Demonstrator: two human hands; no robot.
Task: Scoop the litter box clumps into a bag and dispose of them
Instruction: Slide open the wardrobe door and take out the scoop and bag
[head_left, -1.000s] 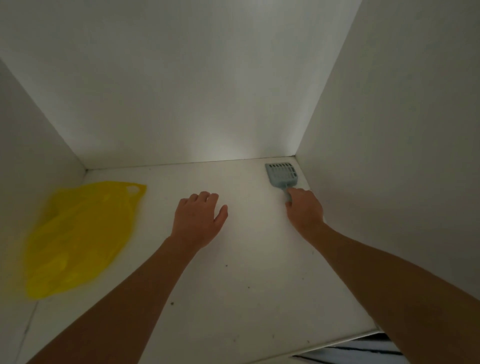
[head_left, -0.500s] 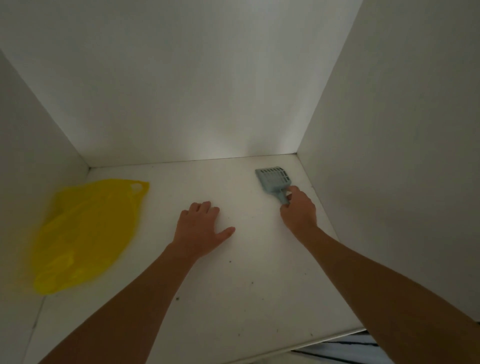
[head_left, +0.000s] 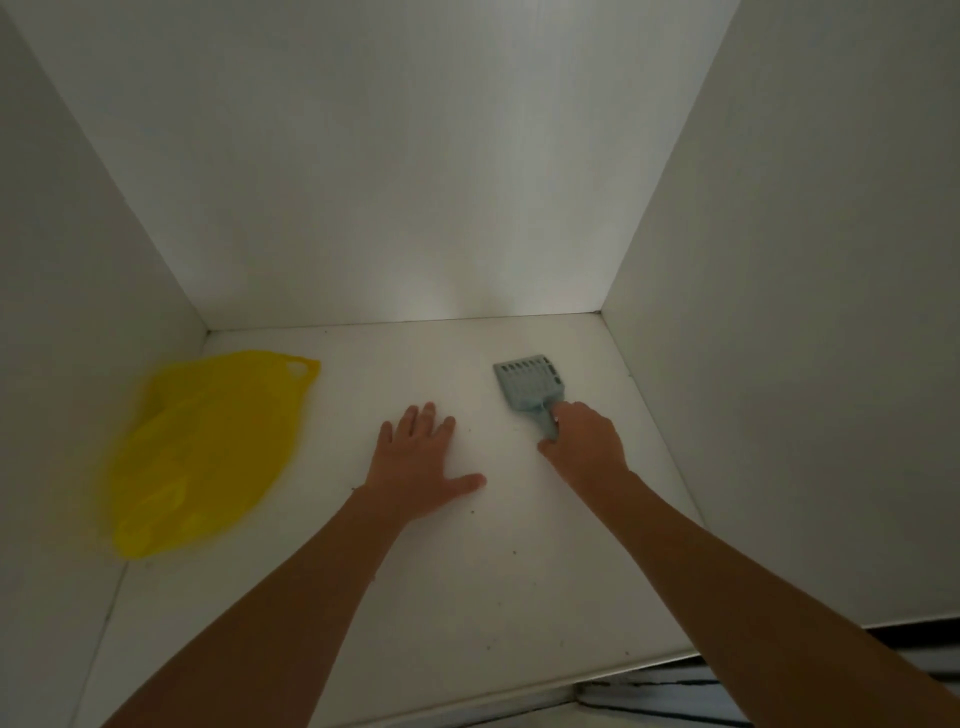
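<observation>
Our right hand (head_left: 584, 441) closes round the scoop (head_left: 530, 387) handle on the shelf (head_left: 467, 597) — light, stiff plastic, best held there; left hand (head_left: 415, 467) lies flat, spread, empty; the bag (head_left: 208, 447) — thin, floppy — lies far left.

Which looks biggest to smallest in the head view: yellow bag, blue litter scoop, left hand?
1. Yellow bag, clearly largest.
2. Left hand, flat on the shelf.
3. Blue litter scoop, partly hidden by the right hand; it also lies farther back, so this ranking is unsure.
</observation>
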